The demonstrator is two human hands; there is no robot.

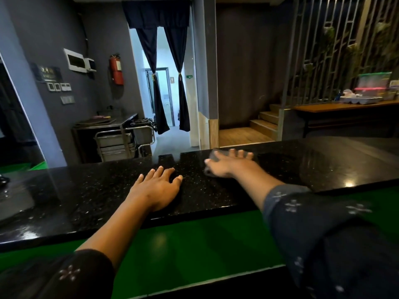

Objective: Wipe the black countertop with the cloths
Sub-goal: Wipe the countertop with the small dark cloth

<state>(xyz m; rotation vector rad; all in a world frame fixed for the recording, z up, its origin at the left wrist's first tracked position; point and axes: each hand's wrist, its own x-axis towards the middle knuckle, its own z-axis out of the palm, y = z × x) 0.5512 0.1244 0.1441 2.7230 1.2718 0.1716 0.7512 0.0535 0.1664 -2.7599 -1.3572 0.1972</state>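
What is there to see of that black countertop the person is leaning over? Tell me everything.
The countertop is a long black slab that looks like polished stone with fine pale specks. It lies flat across the view, glossy enough to mirror lights, with a smeary sheen towards its left end. A green panel sits below its near edge. The left hand rests flat on it, fingers spread. The right hand presses a dark grey cloth onto it near the far edge.

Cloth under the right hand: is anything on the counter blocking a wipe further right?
Nothing visible. The right hand presses the cloth near the far edge of the black countertop; no object shows on the stretch to its right. The left hand rests left of it.
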